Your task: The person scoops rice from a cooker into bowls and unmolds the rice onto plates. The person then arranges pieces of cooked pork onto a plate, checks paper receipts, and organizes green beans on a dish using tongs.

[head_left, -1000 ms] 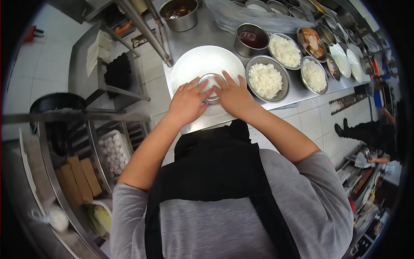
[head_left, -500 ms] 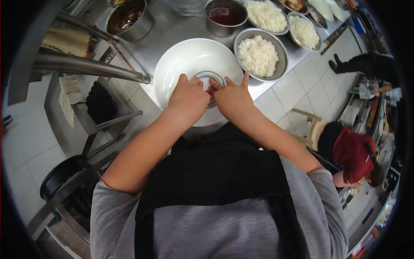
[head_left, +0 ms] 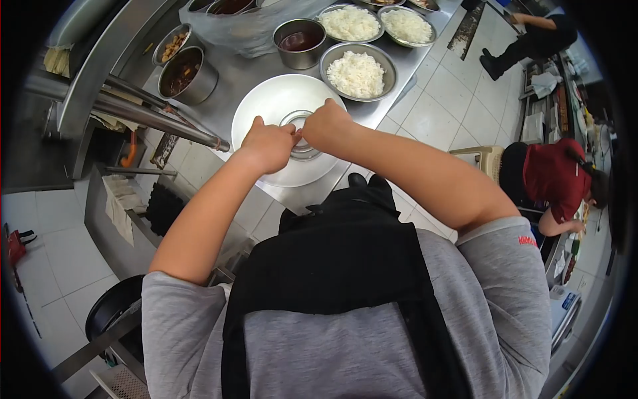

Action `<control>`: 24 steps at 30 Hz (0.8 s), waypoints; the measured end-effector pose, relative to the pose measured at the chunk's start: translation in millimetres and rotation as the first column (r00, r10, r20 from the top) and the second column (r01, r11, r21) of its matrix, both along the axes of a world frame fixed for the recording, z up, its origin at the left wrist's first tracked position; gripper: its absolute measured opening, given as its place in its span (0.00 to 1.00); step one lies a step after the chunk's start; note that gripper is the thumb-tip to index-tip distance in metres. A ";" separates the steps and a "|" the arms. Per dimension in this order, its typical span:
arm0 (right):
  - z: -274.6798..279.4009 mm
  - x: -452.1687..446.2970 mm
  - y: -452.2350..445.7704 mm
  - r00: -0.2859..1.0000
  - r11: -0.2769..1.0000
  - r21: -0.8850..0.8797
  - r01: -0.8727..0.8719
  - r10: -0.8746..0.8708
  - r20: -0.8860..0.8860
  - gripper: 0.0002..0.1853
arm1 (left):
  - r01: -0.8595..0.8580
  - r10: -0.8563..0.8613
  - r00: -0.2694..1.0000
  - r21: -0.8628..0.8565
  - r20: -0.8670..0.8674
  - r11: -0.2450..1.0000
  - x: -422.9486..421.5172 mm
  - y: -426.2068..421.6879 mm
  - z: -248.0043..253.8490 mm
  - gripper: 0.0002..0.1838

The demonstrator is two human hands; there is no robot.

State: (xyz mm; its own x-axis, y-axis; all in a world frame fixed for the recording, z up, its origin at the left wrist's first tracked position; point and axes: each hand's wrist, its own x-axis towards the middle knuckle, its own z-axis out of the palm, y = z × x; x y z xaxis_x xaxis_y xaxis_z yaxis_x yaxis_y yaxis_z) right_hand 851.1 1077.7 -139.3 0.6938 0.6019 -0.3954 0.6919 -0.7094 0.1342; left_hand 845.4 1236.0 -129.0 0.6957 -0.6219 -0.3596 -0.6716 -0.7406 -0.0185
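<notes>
A wide white bowl point(head_left: 256, 103) sits at the near end of the steel table. Inside it stands a round metal ring point(head_left: 304, 156), partly covered by my hands; what lies within the ring is hard to make out. My left hand point(head_left: 269, 147) is at the ring's left side, fingers bent against its rim and one finger sticking up. On the other side, my right hand point(head_left: 327, 126) is closed like a fist over the ring's right edge. Its fingertips point down and are mostly hidden. The two hands nearly meet above the ring.
Behind the bowl stand a metal bowl of rice point(head_left: 357, 74), more rice bowls and a pot of dark red liquid point(head_left: 300, 44). A pot of dark sauce point(head_left: 188, 76) stands left, near a metal rail point(head_left: 159, 123). A person in red point(head_left: 555, 173) works at right, near a stool point(head_left: 487, 159).
My right hand has gone from spread fingers to a closed shape, its wrist turned and elbow raised. My left hand stays at the ring. The view has shifted.
</notes>
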 end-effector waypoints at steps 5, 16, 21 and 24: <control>0.4 4.4 -2.4 0.999 0.999 0.048 0.015 -0.016 0.027 0.12 | 0.073 -0.061 0.995 0.152 -0.082 0.986 11.0 -6.1 24.3 0.22; 10.5 -179.9 -139.2 0.681 0.479 0.676 0.560 -0.731 -0.045 0.43 | -0.149 0.239 0.954 -0.401 0.183 0.904 39.2 -10.5 -24.4 0.05; -36.1 -224.2 -152.3 0.476 0.096 0.801 0.591 -0.844 -0.249 0.28 | -0.094 0.137 0.978 -0.251 0.158 0.963 58.1 -14.1 -38.6 0.07; -43.6 -224.8 -157.1 0.309 -0.374 0.739 0.560 -0.734 -0.605 0.19 | 0.010 0.029 0.988 -0.247 0.154 0.969 59.4 -4.9 -44.0 0.10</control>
